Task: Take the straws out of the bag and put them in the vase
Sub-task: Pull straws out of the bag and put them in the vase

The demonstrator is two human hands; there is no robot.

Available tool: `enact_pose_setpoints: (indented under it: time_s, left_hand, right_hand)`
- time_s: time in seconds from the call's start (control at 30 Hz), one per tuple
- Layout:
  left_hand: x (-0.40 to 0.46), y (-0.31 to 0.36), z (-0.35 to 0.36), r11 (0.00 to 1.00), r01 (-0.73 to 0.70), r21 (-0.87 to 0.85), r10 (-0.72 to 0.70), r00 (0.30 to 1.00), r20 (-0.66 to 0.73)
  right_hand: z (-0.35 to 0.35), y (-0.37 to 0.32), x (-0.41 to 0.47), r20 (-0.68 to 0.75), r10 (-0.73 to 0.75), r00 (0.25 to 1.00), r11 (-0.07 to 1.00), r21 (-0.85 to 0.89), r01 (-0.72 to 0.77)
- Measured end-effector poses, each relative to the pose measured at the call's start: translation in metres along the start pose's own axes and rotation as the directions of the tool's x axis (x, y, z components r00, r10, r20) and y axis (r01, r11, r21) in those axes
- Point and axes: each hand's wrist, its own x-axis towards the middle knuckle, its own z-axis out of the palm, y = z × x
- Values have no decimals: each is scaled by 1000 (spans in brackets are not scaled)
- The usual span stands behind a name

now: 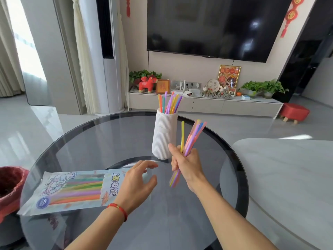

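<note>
On the round glass counter (93,141), near the left edge, the bag (72,190) lies flat with straws inside. The left hand (137,184) hovers beside it, fingers relaxed. The right hand (185,163) grips a bunch of straws (193,136) just beside the white vase (164,134), which holds more straws upright.

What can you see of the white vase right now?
The white vase stands upright on the round glass table, beyond both hands. It looks like matte ceramic or plastic, ribbed lengthwise, with a smooth band near the middle. Coloured straws fan out of its open mouth. Nothing else touches it; the right hand grips another bunch just beside it.
</note>
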Motion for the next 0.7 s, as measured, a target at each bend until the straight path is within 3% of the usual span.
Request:
enact_pose_setpoints:
  time_s: [0.13,0.3,0.43,0.57,0.7]
  left_hand:
    - [0,2,0,1000,25,0,-25,1000,8]
    - [26,17,-6,999,29,-30,-30,999,-22]
    - [85,45,-17,987,123,-103,-125,992,-9]
    - [146,70,-22,981,172,-94,-168,985,46]
    - [185,81,-19,976,208,-64,-199,973,115]
  right_hand:
    - [1,-9,9,55,-1,998,995,97,-4]
    - [2,1,13,44,38,998,996,82,-41]
    - [-7,-31,40,-106,60,993,958,287,-27]
    - [-34,-88,86,-332,76,940,809,572,137]
    - [-51,-129,125,-421,95,902,693,678,243]
